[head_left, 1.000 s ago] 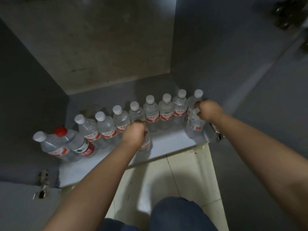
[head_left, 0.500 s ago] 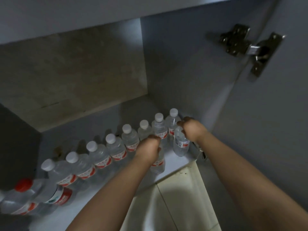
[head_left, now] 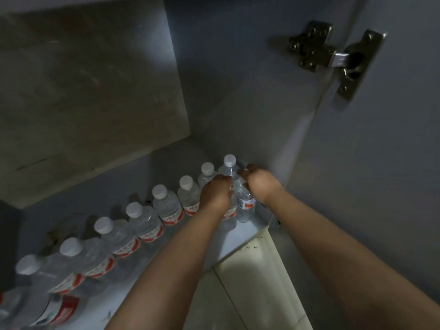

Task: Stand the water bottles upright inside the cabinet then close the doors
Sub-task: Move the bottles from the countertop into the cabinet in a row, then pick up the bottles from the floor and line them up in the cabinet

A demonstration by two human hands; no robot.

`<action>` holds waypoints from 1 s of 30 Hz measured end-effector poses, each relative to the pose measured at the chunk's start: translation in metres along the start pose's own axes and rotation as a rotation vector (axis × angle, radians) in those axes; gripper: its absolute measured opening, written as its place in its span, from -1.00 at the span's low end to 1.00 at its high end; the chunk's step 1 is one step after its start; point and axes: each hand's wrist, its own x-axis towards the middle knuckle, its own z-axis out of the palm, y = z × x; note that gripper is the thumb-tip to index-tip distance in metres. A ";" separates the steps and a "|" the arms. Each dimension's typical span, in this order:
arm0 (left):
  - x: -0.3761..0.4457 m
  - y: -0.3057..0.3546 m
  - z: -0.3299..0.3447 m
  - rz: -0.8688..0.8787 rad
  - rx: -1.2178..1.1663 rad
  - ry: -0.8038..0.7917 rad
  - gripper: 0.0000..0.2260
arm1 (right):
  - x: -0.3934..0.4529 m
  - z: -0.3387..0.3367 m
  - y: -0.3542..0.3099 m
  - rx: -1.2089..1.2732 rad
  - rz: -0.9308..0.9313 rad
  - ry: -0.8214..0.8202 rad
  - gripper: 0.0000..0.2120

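Two bottles, both hands, at cabinet's right end.
Your left hand (head_left: 215,192) and right hand (head_left: 258,184) each grip one bottle (head_left: 245,206) w/ curled fingers; probably light, slippery plastic, so hold at neck.

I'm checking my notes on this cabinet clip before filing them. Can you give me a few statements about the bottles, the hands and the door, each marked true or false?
1. A row of clear plastic water bottles with white caps and red labels stands upright on the grey cabinet shelf. True.
2. The left hand and the right hand each grip a bottle at the shelf's right end. True.
3. The grey cabinet door on the right is closed. False: it stands open, its metal hinge exposed.
4. Every bottle cap in view is blue. False: the caps seen are white.
5. The right hand rests on the door's hinge. False: it holds a clear bottle with a red label far below the hinge.
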 end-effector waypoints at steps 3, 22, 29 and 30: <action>-0.003 0.000 0.003 -0.025 -0.019 -0.004 -0.72 | -0.004 0.009 0.000 0.031 0.050 0.025 -0.64; -0.146 -0.038 -0.034 -0.356 -0.018 -0.080 -0.62 | -0.099 -0.033 -0.078 -0.213 -0.109 0.043 -0.62; -0.315 -0.028 -0.120 -0.750 -0.115 -0.289 -0.56 | -0.212 -0.079 -0.180 -0.243 -0.372 -0.382 -0.33; -0.336 -0.023 -0.135 -0.802 -0.125 -0.293 -0.55 | -0.226 -0.085 -0.193 -0.254 -0.430 -0.388 -0.27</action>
